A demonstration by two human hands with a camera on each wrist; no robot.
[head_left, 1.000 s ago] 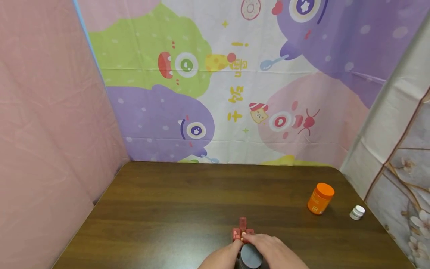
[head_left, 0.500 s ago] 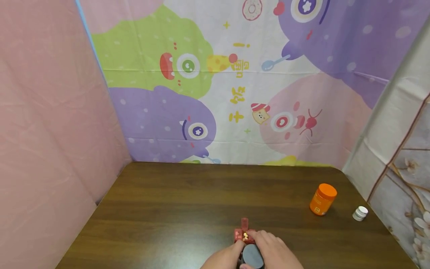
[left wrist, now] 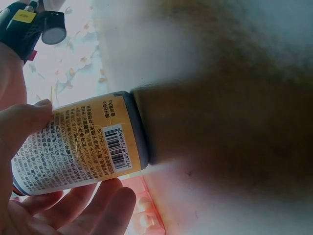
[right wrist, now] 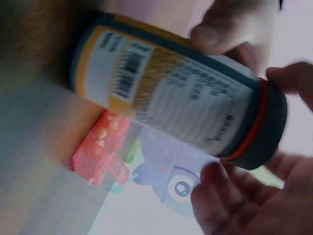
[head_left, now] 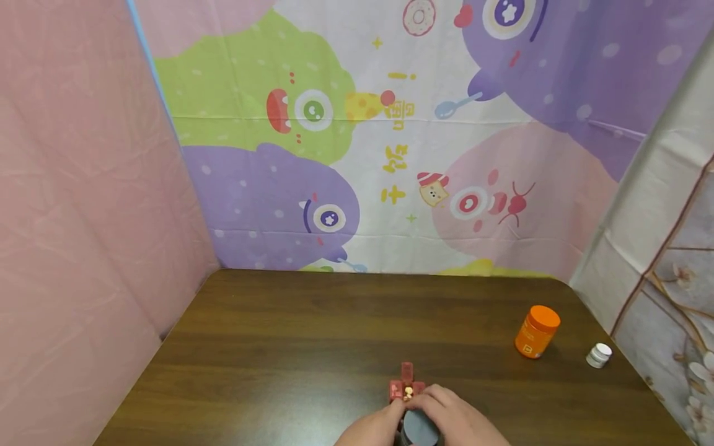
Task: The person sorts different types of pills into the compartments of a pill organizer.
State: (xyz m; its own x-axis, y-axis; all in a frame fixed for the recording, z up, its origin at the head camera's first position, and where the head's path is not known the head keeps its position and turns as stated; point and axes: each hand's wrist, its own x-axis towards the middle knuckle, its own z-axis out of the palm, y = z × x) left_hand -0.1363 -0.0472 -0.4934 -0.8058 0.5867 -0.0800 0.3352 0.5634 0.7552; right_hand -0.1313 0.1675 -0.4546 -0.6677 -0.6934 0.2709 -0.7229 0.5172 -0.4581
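A pill bottle [left wrist: 78, 147] with a yellow-and-white printed label stands at the front of the table, its dark lid [head_left: 419, 426] on top. My left hand [head_left: 369, 427] holds the bottle's body, thumb [left wrist: 29, 120] on one side and fingers on the other. My right hand [head_left: 454, 416] is at the lid, with its thumb on one side and curled fingers on the other. Just beyond the hands lies a translucent red pill box [head_left: 395, 390], its lids flipped up. Pale yellow pills [head_left: 409, 392] show in its middle compartment. The lower bottle is hidden in the head view.
An orange jar [head_left: 537, 333] stands on the right of the brown wooden table [head_left: 312, 328]. Close to the right edge is a small white bottle [head_left: 599, 355]. A printed cartoon curtain [head_left: 390, 235] hangs along the back edge, a pink one [head_left: 100, 217] at left.
The right hand's fingers have drawn in and turned around the lid, away from the pill box's right side. The left hand stays on the bottle. The head view has shifted slightly.
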